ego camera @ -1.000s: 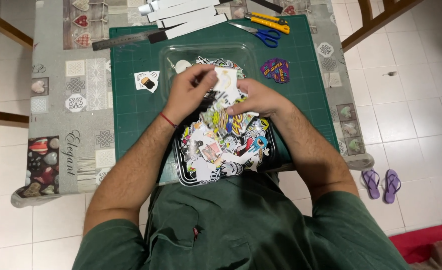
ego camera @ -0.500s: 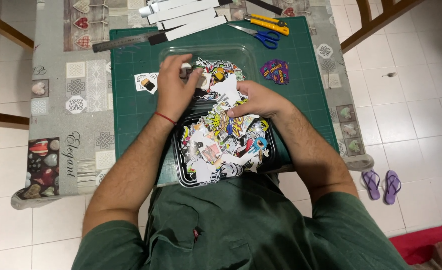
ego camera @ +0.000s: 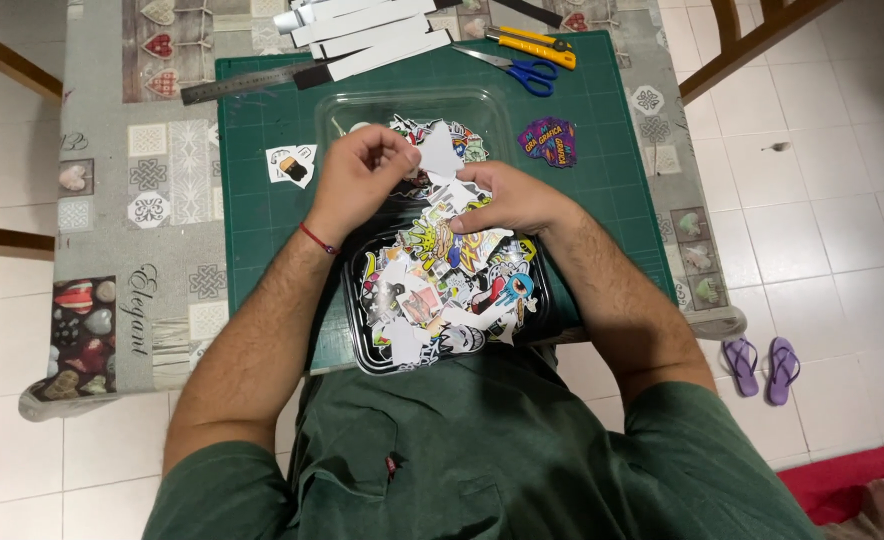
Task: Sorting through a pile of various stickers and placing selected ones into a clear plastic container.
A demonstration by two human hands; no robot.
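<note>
The left hand pinches a white sticker cutout above the black tray full of stickers on the counter. The right hand has its grip closed on another sticker in the pile.

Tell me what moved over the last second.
The left hand lifted a white cut-out paper sticker off the black tray's pile; the right hand shifted slightly, resting on the stickers. Blue-handled scissors, yellow utility knife and steel ruler stayed put.
</note>
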